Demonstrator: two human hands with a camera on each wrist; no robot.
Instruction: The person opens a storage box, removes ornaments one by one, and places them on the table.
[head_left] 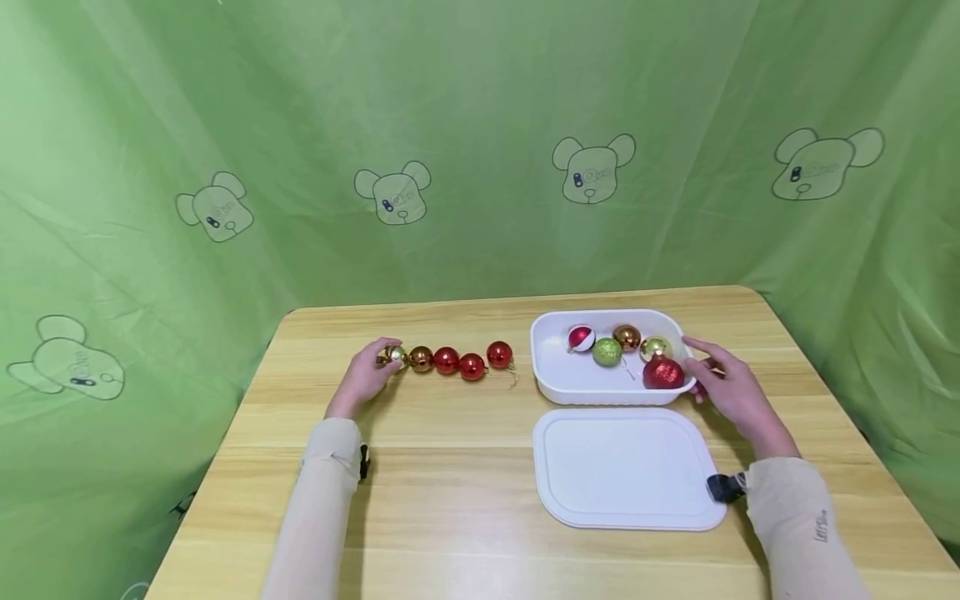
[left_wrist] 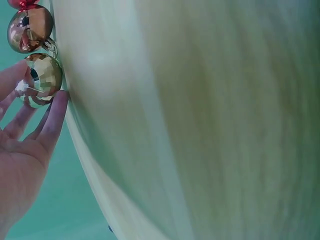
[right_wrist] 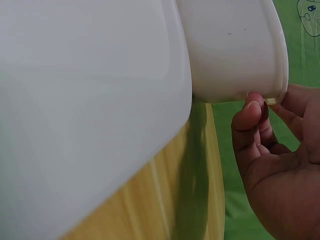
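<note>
The gold bauble [head_left: 397, 357] looks like a light, hollow, stiff ball, and its mirror-like faceted skin will probably be slick and may scuff or crack if squeezed hard; a gentle hold round its widest part, thumb on one side and fingers on the other, should suit it best. That is roughly how the left hand [head_left: 367, 375] has it: thumb and fingertips grip its sides, with the palm away from the ball. It sits at the left hand's fingertips and well apart from the right hand [head_left: 726, 392]. Just to the right of the left hand's fingers is an amber bauble [head_left: 422, 359], then three red baubles [head_left: 472, 367], the farthest a little apart with a loose gold cord beside it. The right hand pinches the near end of the white box [head_left: 592, 398], fingers about its rim; a red ornament [head_left: 663, 372] lies inside, just beside those fingers, with four smaller baubles beyond. The white lid [head_left: 626, 471] lies flat, nearer the person than the box, beside the right wrist.
</note>
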